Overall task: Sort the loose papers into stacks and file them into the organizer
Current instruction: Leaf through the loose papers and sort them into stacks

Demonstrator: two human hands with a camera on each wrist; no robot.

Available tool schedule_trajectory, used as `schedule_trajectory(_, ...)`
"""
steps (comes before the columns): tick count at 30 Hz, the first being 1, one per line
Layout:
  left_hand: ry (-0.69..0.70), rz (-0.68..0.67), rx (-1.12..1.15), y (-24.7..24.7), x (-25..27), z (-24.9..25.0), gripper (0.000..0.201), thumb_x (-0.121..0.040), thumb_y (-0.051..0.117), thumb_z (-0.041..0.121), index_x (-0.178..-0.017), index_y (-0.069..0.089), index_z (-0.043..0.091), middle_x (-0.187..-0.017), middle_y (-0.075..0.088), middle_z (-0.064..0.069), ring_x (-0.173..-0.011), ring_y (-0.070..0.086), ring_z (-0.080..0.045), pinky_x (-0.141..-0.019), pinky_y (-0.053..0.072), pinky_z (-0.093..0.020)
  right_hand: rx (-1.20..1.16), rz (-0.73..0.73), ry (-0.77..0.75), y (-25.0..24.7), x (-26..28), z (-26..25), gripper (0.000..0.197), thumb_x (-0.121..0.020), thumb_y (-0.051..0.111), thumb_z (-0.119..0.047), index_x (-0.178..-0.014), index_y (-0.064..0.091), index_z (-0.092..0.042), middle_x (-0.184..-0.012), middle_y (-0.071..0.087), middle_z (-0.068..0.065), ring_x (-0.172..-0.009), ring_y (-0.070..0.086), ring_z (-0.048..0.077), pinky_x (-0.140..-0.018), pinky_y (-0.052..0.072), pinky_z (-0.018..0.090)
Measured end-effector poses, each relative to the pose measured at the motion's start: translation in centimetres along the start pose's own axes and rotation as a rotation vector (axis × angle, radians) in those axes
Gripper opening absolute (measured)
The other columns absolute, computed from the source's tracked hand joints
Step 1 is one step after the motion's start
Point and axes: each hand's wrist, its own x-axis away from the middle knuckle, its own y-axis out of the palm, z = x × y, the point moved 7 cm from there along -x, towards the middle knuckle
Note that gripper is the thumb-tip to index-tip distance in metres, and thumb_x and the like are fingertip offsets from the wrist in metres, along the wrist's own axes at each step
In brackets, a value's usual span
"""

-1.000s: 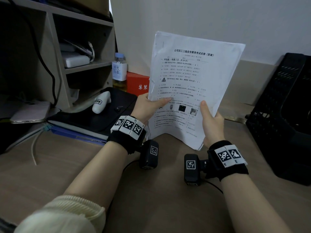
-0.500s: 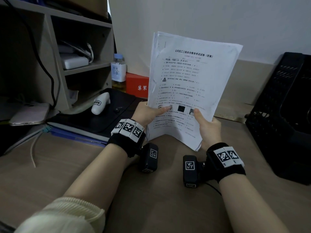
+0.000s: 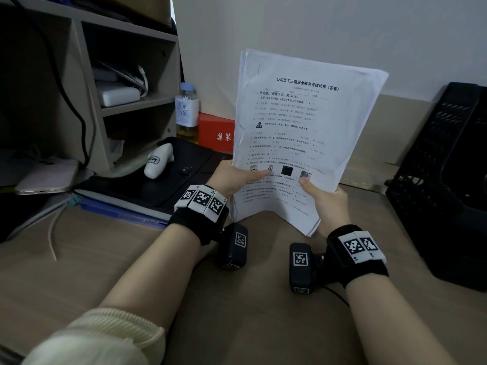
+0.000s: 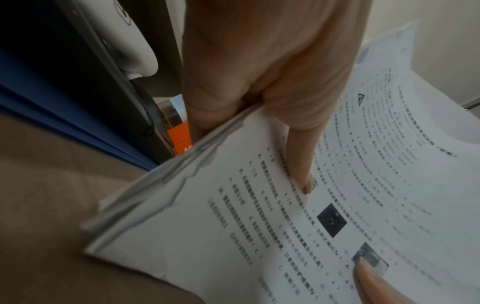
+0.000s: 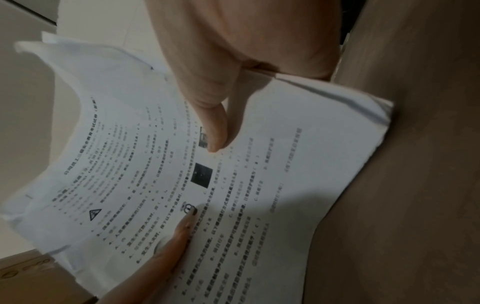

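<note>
The stack of papers point(image 3: 303, 138) is thin white printed sheets with slightly ragged, uneven edges, held upright above the brown wood-grain surface point(image 3: 250, 325), bottom edge bowed. The left hand point(image 3: 234, 180) pinches the left edge and the right hand point(image 3: 325, 204) the lower right, thumbs on the front page, other fingers clamped behind. The black mesh organizer point(image 3: 445, 185) stands at the right. Only the left wrist view shows the layered sheet edges point(image 4: 182, 174) up close.
</note>
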Motion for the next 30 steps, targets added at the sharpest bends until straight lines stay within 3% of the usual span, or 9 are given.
schedule_trajectory(2, -0.014, -0.007, -0.021, -0.1, 0.0, -0.2, 0.040, -0.075, 0.080, 0.006, -0.114, 0.068, 0.004, -0.097, 0.073, 0.001, -0.083, 0.072, -0.005, -0.070, 0.058, -0.019, 0.004, -0.007, 0.004, 0.0, 0.0, 0.1, 0.020, -0.080, 0.075, -0.004, -0.095, 0.069, -0.016, -0.090, 0.073, -0.003, -0.078, 0.071, 0.010, -0.073, 0.057, 0.030)
schedule_trajectory(4, -0.042, -0.005, -0.031, -0.3, -0.1, -0.5, 0.040, -0.073, 0.083, 0.009, -0.111, 0.070, 0.007, -0.100, 0.074, -0.001, -0.091, 0.072, -0.012, -0.079, 0.059, -0.026, 0.007, -0.006, 0.007, 0.0, 0.0, 0.1, 0.025, -0.079, 0.074, -0.002, -0.102, 0.069, -0.011, -0.093, 0.073, -0.001, -0.081, 0.071, 0.013, -0.074, 0.057, 0.031)
schedule_trajectory(6, -0.062, -0.003, -0.039, -0.3, 0.0, -0.6, 0.038, -0.072, 0.084, 0.010, -0.107, 0.071, 0.010, -0.099, 0.075, 0.000, -0.092, 0.071, -0.012, -0.083, 0.058, -0.029, 0.014, -0.003, 0.017, 0.0, 0.0, 0.2, 0.031, -0.079, 0.074, 0.000, -0.108, 0.067, -0.007, -0.097, 0.072, 0.003, -0.086, 0.071, 0.017, -0.076, 0.057, 0.033)
schedule_trajectory(11, -0.081, -0.006, -0.053, -0.4, 0.0, -0.8, 0.043, -0.070, 0.085, 0.012, -0.110, 0.071, 0.010, -0.104, 0.074, -0.002, -0.100, 0.070, -0.017, -0.089, 0.057, -0.033, 0.039, -0.007, 0.047, -0.1, 0.0, 0.6, 0.029, -0.078, 0.074, 0.002, -0.104, 0.067, -0.007, -0.099, 0.071, 0.008, -0.088, 0.070, 0.021, -0.081, 0.055, 0.038)
schedule_trajectory(15, -0.082, 0.014, -0.061, -0.4, 0.1, -0.7, 0.042, -0.070, 0.085, 0.013, -0.109, 0.071, 0.008, -0.103, 0.074, -0.002, -0.101, 0.070, -0.018, -0.093, 0.055, -0.038, 0.045, -0.002, 0.020, -0.1, 0.0, 0.6, 0.025, -0.080, 0.073, 0.001, -0.103, 0.067, -0.007, -0.091, 0.070, 0.002, -0.079, 0.069, 0.013, -0.071, 0.059, 0.030)
schedule_trajectory(18, -0.064, 0.031, -0.090, -0.3, 0.2, -0.4, 0.034, -0.072, 0.084, 0.014, -0.103, 0.071, 0.012, -0.097, 0.074, 0.002, -0.100, 0.069, -0.018, -0.091, 0.056, -0.035, 0.058, -0.011, 0.000, 0.1, 0.1, 0.3, 0.021, -0.081, 0.072, 0.000, -0.099, 0.067, -0.009, -0.086, 0.070, -0.002, -0.076, 0.068, 0.011, -0.069, 0.058, 0.028)
schedule_trajectory(22, -0.029, 0.059, -0.151, -0.2, 0.5, 0.5, 0.046, -0.074, 0.083, 0.018, -0.116, 0.068, 0.008, -0.107, 0.071, -0.002, -0.100, 0.068, -0.017, -0.090, 0.056, -0.033, 0.088, 0.008, -0.011, 0.0, 0.0, 0.0, 0.016, -0.080, 0.073, -0.001, -0.088, 0.067, -0.013, -0.083, 0.070, -0.002, -0.075, 0.068, 0.013, -0.070, 0.056, 0.031)
schedule_trajectory(27, -0.002, 0.058, -0.123, -0.4, 0.9, 1.6, 0.039, -0.079, 0.079, 0.015, -0.116, 0.068, 0.007, -0.109, 0.071, -0.003, -0.099, 0.069, -0.018, -0.086, 0.057, -0.033, 0.121, -0.010, 0.016, 0.3, 0.2, -0.7, 0.016, -0.079, 0.074, 0.001, -0.081, 0.067, -0.014, -0.081, 0.070, 0.000, -0.072, 0.068, 0.015, -0.066, 0.056, 0.031)
schedule_trajectory(30, -0.017, 0.042, -0.114, -0.9, 1.1, 2.2, 0.036, -0.081, 0.076, 0.019, -0.115, 0.067, 0.010, -0.109, 0.072, -0.004, -0.095, 0.070, -0.017, -0.079, 0.058, -0.029, 0.138, -0.038, 0.055, 0.5, 0.3, -0.9, 0.016, -0.079, 0.074, 0.001, -0.083, 0.067, -0.014, -0.084, 0.071, 0.002, -0.077, 0.070, 0.022, -0.073, 0.056, 0.037)
